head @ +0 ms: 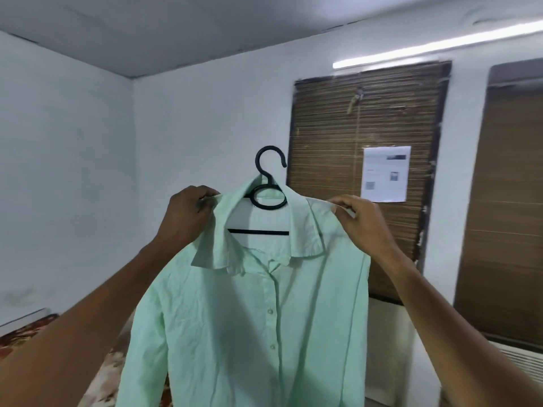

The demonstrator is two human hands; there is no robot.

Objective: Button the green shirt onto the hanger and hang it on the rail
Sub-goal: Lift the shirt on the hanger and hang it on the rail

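A pale green shirt (235, 318) hangs on a black plastic hanger (269, 183), held up in front of me at chest height. Its front placket is closed, with white buttons showing down the middle. The hanger's hook sticks up above the collar, and its crossbar shows inside the open neck. My left hand (185, 215) pinches the shirt's left shoulder by the collar. My right hand (358, 221) pinches the right shoulder. No rail is in view.
A bamboo blind (352, 118) with a sheet of paper (385, 173) taped to it covers a window behind the shirt. A second blind (508, 201) hangs at the right. A floral bedspread (26, 333) lies low at the left. White walls surround.
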